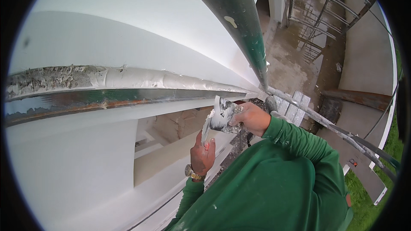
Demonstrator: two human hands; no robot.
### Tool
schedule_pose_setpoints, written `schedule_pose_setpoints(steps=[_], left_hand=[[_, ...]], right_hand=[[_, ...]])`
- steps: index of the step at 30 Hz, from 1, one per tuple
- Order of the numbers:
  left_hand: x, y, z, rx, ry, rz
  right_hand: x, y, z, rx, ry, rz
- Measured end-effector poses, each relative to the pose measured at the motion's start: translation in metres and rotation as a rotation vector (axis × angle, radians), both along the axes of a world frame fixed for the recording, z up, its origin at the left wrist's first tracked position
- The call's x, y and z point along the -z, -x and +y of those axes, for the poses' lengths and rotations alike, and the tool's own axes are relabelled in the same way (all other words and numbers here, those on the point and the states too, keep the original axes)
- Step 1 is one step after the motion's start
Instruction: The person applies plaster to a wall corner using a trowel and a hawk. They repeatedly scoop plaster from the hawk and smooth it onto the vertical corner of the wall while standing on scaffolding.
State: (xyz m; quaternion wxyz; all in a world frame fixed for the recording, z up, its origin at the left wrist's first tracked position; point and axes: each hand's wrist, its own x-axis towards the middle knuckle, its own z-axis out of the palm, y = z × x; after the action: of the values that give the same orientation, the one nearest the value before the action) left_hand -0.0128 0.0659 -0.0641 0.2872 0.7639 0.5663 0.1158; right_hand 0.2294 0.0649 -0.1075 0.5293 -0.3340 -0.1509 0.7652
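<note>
My left hand (202, 157), with a gold wristwatch (193, 172) at its wrist, is closed around a putty knife (207, 127) held upright. White filler clings along the blade. My right hand (255, 119) grips a wide, smeared scraper (225, 114), thumb on its face. The two tools meet or nearly meet at their edges; I cannot tell which. To their left runs a wall joint with a smooth band of white filler (141, 78). Farther left the joint is rough, bare grey mortar (51, 79). A dark, rust-marked metal strip (90, 102) lies along it.
A thick green scaffold pole (239, 21) slants down from the top. A paint-spattered rail (317, 117) runs at my right. Scaffold frames (325, 4) stand on the wet floor (287, 55) far below. An opening (171, 130) lies under the ledge, and grass (359, 192) shows lower right.
</note>
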Motion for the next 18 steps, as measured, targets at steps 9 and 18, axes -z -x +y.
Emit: schedule_pose_setpoints(steps=[9,18], left_hand=[[0.106,0.063,-0.016,-0.148,0.201,-0.070],[0.145,0.080,-0.043,-0.134,0.197,-0.161]], right_hand=[[-0.088,0.011,0.057,0.293,-0.607,-1.258],[-0.119,0.039,0.109,0.093,-0.900,-1.461]])
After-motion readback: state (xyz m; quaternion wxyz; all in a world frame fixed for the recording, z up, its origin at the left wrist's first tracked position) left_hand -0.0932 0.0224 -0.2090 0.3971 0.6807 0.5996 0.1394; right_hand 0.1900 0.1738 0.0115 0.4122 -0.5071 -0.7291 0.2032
